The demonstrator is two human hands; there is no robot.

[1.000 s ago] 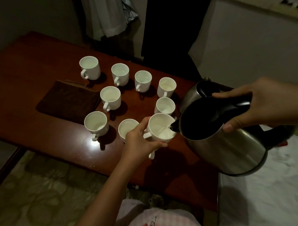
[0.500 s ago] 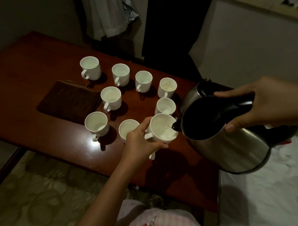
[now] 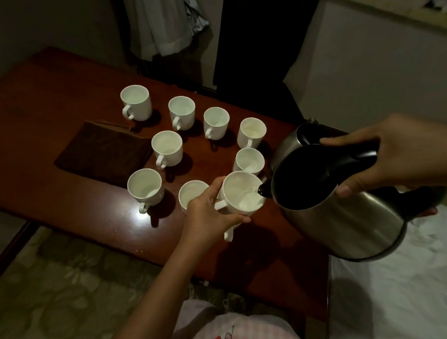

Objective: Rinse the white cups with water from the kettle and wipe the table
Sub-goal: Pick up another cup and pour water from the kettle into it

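My left hand (image 3: 206, 215) grips a white cup (image 3: 241, 194) holding water; my right hand (image 3: 384, 153) grasps the tilted kettle (image 3: 345, 215), spout at its rim.

Hidden and cut-off parts around the pouring

Right hand (image 3: 384, 158) cut at the wrist by the right edge, palm wrapped over a black handle barely visible beneath it. Second kettle (image 3: 288, 141) behind the tilted kettle (image 3: 345, 215) mostly covered, only spout side and lid rim showing. Held cup (image 3: 241, 194) partly masked by the left hand (image 3: 206, 215); neighbouring cup (image 3: 193, 193) half hidden behind the fingers. Bench (image 3: 66, 200) clipped at the left edge. Water level in the far cups too dim to judge.
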